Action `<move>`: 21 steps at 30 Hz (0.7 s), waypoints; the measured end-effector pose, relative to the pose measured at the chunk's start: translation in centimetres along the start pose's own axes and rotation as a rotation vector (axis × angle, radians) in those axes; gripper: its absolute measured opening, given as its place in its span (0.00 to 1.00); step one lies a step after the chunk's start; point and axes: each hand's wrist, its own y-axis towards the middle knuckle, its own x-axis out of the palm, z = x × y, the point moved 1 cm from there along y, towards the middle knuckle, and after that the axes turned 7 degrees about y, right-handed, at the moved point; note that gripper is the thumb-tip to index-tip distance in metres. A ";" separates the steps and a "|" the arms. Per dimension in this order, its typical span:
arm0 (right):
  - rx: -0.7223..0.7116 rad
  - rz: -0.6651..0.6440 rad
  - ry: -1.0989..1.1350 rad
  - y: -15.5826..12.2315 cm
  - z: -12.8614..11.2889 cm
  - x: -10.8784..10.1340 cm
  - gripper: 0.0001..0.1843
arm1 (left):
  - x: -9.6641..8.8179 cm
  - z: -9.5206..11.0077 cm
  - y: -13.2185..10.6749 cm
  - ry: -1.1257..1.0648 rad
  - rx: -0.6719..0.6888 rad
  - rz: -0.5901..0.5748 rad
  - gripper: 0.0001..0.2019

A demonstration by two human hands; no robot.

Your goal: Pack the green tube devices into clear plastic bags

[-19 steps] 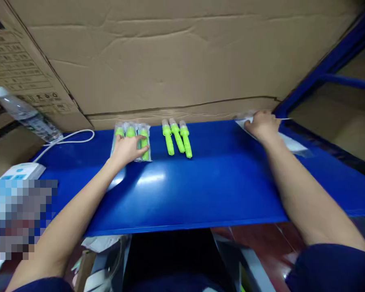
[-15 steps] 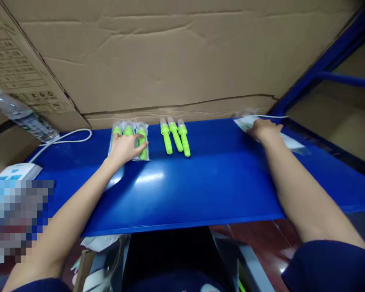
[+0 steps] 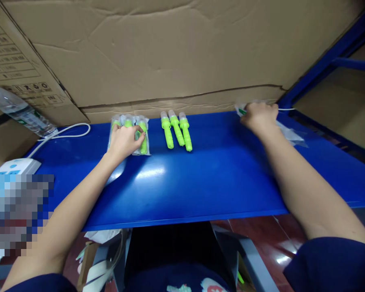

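Observation:
My left hand (image 3: 126, 140) rests over three neon-green sticks with clear caps, packed in clear plastic bags; the rightmost bagged stick (image 3: 144, 147) shows beside my thumb. Its thumb and index finger are apart, while the other fingers are partly hidden. To the right of that hand lie three unbagged green sticks (image 3: 176, 132), side by side and slightly slanted. At the right back of the table, my right hand (image 3: 260, 117) has its fingers closed on a clear plastic bag (image 3: 290, 135) from a flat pile. Its fingertips are partly hidden and a little blurred.
A blue table (image 3: 194, 182) stands against a cardboard wall (image 3: 170, 61). On the left are a tilted water bottle (image 3: 27, 115), a white power strip (image 3: 24, 165) and a looped white cable (image 3: 76, 125). Blue metal bars (image 3: 325, 61) bound the right side.
My right hand has moved slightly up and back over the plastic bags, its fingers more curled. My left hand stays on the bagged sticks. The view has shifted a little.

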 end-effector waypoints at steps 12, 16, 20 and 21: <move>-1.039 0.349 0.530 -8.3 -14.1 -4.8 0.15 | 0.2 0.2 -0.2 -0.146 0.376 0.171 0.33; -1.109 0.291 0.715 -10.2 -14.9 -5.1 0.13 | 0.0 0.8 -0.8 -0.153 0.600 0.269 0.34; -0.953 0.111 1.000 -10.0 -15.1 -3.8 0.10 | -0.1 1.1 -1.4 -0.136 0.660 0.436 0.22; -0.896 0.082 1.071 -9.7 -15.1 -3.1 0.12 | -0.1 1.0 -1.5 -0.147 0.678 0.470 0.19</move>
